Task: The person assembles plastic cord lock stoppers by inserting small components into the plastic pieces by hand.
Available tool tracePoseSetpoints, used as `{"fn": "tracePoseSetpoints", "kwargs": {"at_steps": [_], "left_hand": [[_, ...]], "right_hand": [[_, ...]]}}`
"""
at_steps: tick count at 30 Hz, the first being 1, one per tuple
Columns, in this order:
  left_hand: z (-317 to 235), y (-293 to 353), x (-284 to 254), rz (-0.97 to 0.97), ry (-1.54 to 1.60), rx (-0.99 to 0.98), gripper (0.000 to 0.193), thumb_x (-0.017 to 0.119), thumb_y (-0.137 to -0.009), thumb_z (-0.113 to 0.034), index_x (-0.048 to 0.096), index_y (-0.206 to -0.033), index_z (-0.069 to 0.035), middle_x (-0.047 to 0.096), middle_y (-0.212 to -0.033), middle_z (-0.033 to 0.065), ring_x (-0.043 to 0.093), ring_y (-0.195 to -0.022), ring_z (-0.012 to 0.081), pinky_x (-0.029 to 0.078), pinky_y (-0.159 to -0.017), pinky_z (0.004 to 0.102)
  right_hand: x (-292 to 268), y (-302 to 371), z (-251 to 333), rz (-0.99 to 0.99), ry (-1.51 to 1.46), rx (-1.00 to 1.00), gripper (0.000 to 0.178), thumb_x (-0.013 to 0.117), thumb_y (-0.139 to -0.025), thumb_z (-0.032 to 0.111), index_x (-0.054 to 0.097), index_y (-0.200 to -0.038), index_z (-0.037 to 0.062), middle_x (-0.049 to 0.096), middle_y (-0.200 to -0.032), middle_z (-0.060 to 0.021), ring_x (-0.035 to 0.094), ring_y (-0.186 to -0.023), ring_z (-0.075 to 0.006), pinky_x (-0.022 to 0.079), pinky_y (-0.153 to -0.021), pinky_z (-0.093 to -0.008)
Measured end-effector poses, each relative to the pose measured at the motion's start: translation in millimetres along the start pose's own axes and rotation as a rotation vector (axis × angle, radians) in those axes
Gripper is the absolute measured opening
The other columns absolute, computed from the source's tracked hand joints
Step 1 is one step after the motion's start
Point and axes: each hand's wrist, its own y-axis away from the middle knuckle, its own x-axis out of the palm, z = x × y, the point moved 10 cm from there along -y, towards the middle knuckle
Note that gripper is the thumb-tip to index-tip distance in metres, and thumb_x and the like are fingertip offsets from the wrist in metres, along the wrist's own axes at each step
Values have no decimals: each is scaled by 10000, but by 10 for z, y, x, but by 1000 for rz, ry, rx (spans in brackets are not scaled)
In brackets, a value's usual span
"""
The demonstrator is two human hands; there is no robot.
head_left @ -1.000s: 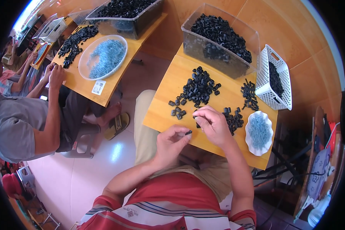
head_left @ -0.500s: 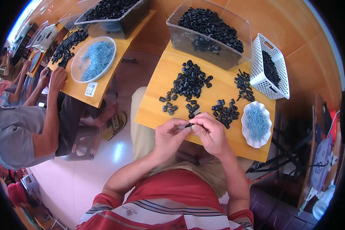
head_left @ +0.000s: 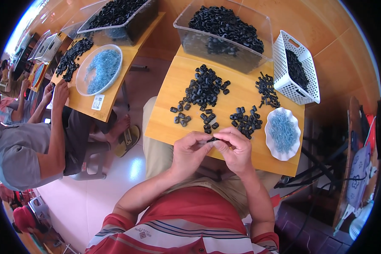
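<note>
My left hand (head_left: 190, 152) and my right hand (head_left: 234, 149) meet above the near edge of the wooden table (head_left: 165, 122). Both are closed, fingertips pinching a small black part (head_left: 212, 139) between them; its details are mostly covered by the fingers. Just beyond lies a large heap of short black barrel-shaped pieces (head_left: 205, 89). A smaller group of black pieces (head_left: 245, 120) sits beyond my right hand. Slim black pin-like parts (head_left: 266, 91) are spread farther right. Close to the right edge, a white wavy-rimmed dish (head_left: 268, 144) holds thin clear-blue pieces (head_left: 282, 132).
A clear plastic bin (head_left: 224, 46) full of black parts stands at the back, beside a white perforated basket (head_left: 298, 95) of black parts. At left, a co-worker (head_left: 25, 148) sits at another table (head_left: 110, 99) with a round tub (head_left: 82, 91) of blue pieces.
The view has shifted slightly, so the table contents appear a little higher and to the left. My hands keep pinching the small black part with slight finger movement.
</note>
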Motion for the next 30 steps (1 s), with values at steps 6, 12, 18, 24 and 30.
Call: {"fn": "tracePoseSetpoints", "kwargs": {"at_steps": [6, 12, 18, 24, 30], "left_hand": [[7, 1, 53, 19, -38, -13, 190, 711, -881, 74, 662, -1057, 19, 679, -957, 48, 647, -851, 87, 551, -740, 222], [-22, 0, 93, 29, -79, -27, 205, 717, -885, 55, 633, -1071, 33, 703, -943, 87, 677, -853, 108, 584, -756, 246], [-72, -30, 125, 69, -218, 10, 222, 740, -871, 34, 624, -1061, 35, 726, -925, 123, 722, -851, 154, 606, -763, 282], [-60, -48, 145, 98, -259, 43, 222, 769, -847, 4, 637, -1024, 31, 733, -897, 133, 745, -842, 188, 609, -753, 291], [-198, -72, 182, 126, -381, 84, 218, 784, -836, -16, 648, -1002, 21, 735, -901, 132, 748, -838, 196, 610, -738, 295]], "right_hand": [[-54, 32, -23, 13, -4, 15, 177, 768, -861, 70, 718, -1004, -22, 662, -943, -81, 626, -792, -136, 502, -678, -244], [-66, 63, -150, 52, -93, 97, 166, 758, -879, 90, 721, -995, -22, 666, -941, -74, 622, -792, -128, 493, -695, -238], [-24, 146, -364, 84, -300, 246, 137, 697, -919, 48, 709, -1020, -43, 675, -966, -64, 641, -839, -117, 515, -737, -244], [37, 232, -496, 71, -580, 433, 149, 654, -960, 59, 698, -1038, -61, 675, -986, -60, 672, -866, -141, 562, -787, -272], [73, 314, -580, 96, -714, 558, 197, 649, -977, 118, 697, -1079, -44, 694, -1000, -74, 686, -897, -161, 582, -821, -293]]}}
